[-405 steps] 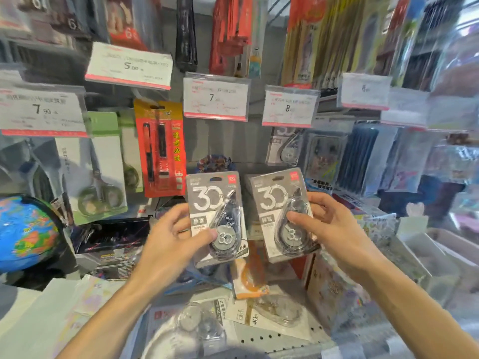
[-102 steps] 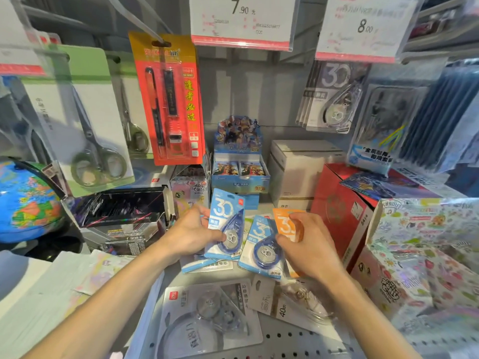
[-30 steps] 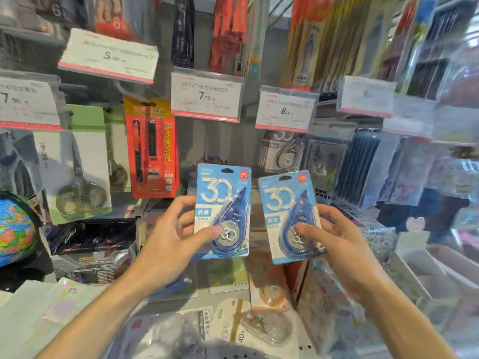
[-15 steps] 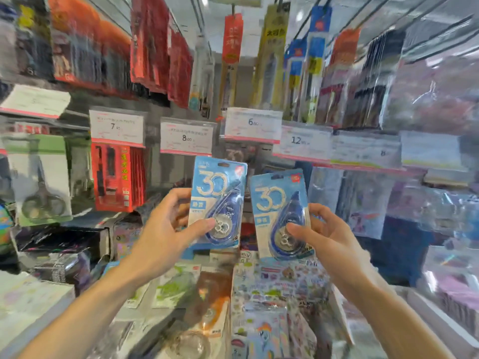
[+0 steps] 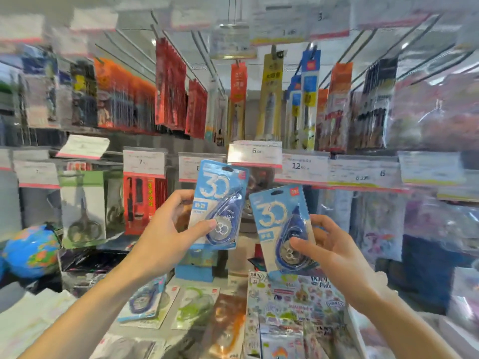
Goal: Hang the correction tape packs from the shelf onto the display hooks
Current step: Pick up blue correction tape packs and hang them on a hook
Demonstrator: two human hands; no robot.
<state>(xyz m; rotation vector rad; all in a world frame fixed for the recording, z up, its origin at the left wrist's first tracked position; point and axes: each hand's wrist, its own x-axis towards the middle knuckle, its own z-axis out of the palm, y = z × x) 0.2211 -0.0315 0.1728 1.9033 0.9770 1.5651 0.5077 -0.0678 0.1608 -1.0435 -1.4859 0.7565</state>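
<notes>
My left hand (image 5: 166, 237) holds one blue correction tape pack (image 5: 220, 203) upright, its top edge just under a row of price tags (image 5: 255, 154). My right hand (image 5: 334, 257) grips a second blue correction tape pack (image 5: 280, 224), lower and to the right of the first. Each thumb presses on the front of its pack's blister. More correction tape packs, one blue (image 5: 143, 301), one green (image 5: 194, 307) and one orange (image 5: 228, 322), lie flat on the shelf below my hands. The hooks behind the tags are hidden.
Hanging goods fill the wall: scissors on green cards (image 5: 83, 211), red pen packs (image 5: 145, 200), and long pen packs higher up (image 5: 272, 99). A globe (image 5: 31, 252) sits at the left. Sticker packs (image 5: 293, 299) stand in a box at the lower right.
The view has tilted up, showing more of the upper hooks. The left pack has risen toward the price tags, while the right pack sits lower and tilts slightly.
</notes>
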